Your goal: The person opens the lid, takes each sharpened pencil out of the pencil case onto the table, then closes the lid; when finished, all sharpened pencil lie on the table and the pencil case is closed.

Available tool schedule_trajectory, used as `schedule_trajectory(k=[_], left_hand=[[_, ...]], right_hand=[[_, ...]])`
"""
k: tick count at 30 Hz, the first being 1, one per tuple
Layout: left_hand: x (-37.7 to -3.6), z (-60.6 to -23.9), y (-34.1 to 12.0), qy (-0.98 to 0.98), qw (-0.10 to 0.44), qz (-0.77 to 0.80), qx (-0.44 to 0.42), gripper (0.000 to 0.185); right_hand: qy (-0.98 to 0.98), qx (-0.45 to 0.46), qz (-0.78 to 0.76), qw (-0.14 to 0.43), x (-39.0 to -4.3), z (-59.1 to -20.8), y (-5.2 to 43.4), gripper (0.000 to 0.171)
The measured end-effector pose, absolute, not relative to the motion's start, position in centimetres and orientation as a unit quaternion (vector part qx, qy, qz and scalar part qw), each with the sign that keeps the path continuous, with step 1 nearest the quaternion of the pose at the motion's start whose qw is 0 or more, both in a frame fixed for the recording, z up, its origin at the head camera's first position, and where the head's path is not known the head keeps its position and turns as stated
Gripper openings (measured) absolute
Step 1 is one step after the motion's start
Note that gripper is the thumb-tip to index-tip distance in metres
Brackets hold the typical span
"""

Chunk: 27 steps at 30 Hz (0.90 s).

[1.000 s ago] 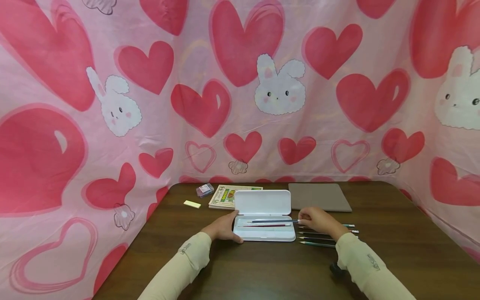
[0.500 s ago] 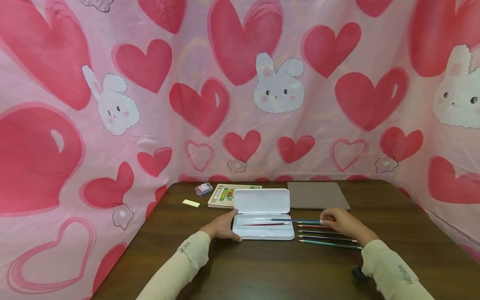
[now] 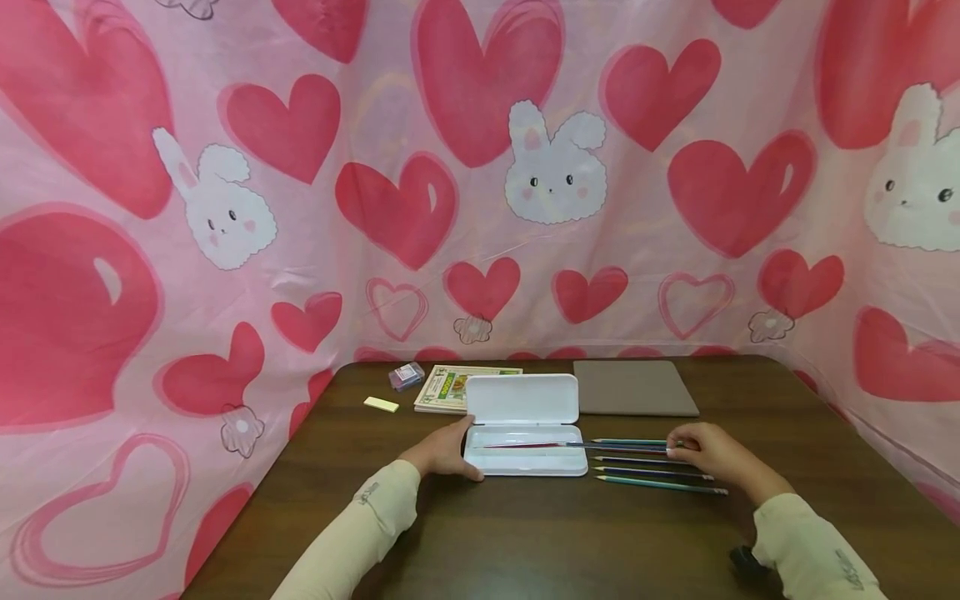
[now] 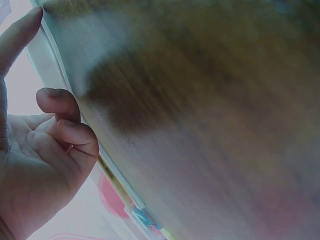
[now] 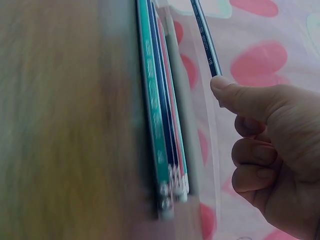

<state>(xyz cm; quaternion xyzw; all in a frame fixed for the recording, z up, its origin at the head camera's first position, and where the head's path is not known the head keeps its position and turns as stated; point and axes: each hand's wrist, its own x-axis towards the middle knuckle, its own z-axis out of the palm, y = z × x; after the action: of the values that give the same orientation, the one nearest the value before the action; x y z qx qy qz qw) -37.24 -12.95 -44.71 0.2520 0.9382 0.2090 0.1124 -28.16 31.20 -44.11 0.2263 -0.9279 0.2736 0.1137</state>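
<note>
Dark pencil (image 3: 611,447) farther right, pinched in right grip (image 3: 708,454); left grip (image 3: 442,454) relaxed beside case (image 3: 525,458).

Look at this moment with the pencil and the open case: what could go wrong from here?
1. The right hand pinches the dark blue pencil only at its far end, so it may tip or slip.
2. That hand is beside the pencils on the table; a nudge could roll them.
3. The left hand only rests against the white case, which might slide.

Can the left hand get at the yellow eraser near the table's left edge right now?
Probably yes: the left hand only rests against the pencil case, and bare table lies between it and the eraser.
</note>
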Motion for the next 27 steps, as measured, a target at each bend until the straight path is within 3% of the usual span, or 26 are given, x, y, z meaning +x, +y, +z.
schedule_trajectory(k=[15,27], left_hand=[[-37.6,-44.9,-13.0,0.938,0.114,0.209,0.252,0.106],[-37.3,-44.6,-13.0,0.936,0.106,0.211,0.261,0.106]], right_hand=[[-0.924,0.242,0.284,0.079,-25.5,-44.7,34.4,0.008],[-0.935,0.209,0.285,0.005,-24.4,-45.0,35.6,0.011]])
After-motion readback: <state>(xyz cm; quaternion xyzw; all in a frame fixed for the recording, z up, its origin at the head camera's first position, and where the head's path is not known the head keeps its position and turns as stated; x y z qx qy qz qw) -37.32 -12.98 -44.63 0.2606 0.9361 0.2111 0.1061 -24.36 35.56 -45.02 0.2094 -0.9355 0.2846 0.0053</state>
